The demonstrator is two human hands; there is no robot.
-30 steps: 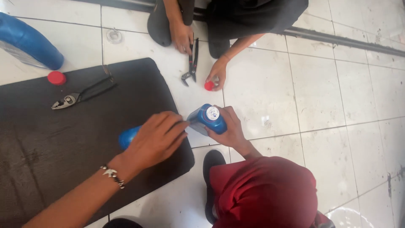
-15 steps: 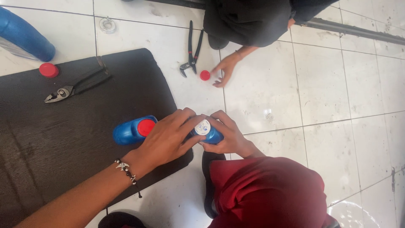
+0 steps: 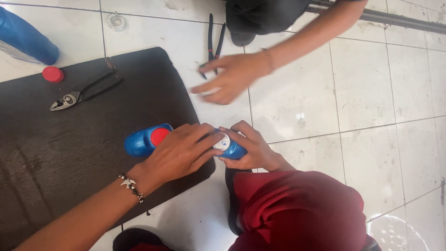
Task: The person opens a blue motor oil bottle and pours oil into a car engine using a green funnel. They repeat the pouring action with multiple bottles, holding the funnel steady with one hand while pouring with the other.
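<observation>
Far off to the upper left of the left hand lie a large blue bottle and a loose red cap on the floor, and nearer, on the dark mat, a pair of pliers pointing away to the left. Just left of that hand, touching its fingers, a small blue bottle with a red cap lies on its side on the mat. The left hand itself is curled over the near end of a second small blue bottle, fingertips pressing at its white sealed mouth. This bottle sits between the two hands at the mat's edge, its long axis running from left hand to right hand, mouth facing up and toward the left hand. The right hand wraps the bottle's body from the far side, clenched around it. Both hands are equally close. Above and beyond them another person's hand hangs open over the tiled floor, near black cutters
</observation>
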